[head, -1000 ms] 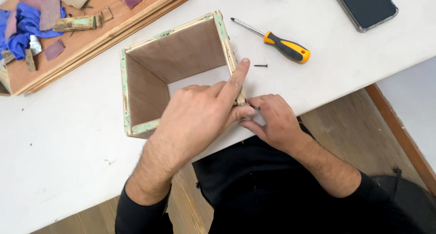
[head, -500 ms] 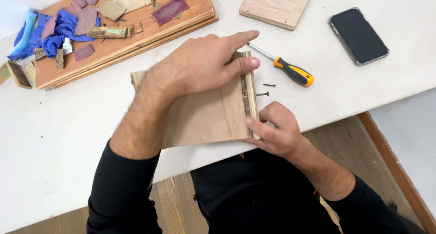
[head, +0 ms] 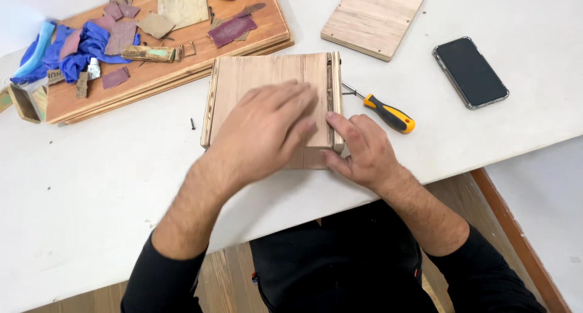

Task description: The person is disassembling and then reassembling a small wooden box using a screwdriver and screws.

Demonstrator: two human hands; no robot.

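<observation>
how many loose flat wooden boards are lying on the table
2: a small square board at top right, and a long board at top left carrying sandpaper scraps. Others may lie off-frame.

The light is bright and even, coming from above. The white table (head: 91, 185) looks very pale, almost washed out. Soft, small shadows sit under the hands and beside the wooden box (head: 255, 76). The phone (head: 470, 72) screen is dark, without glare. Everything looks sharp, not blurry.
</observation>
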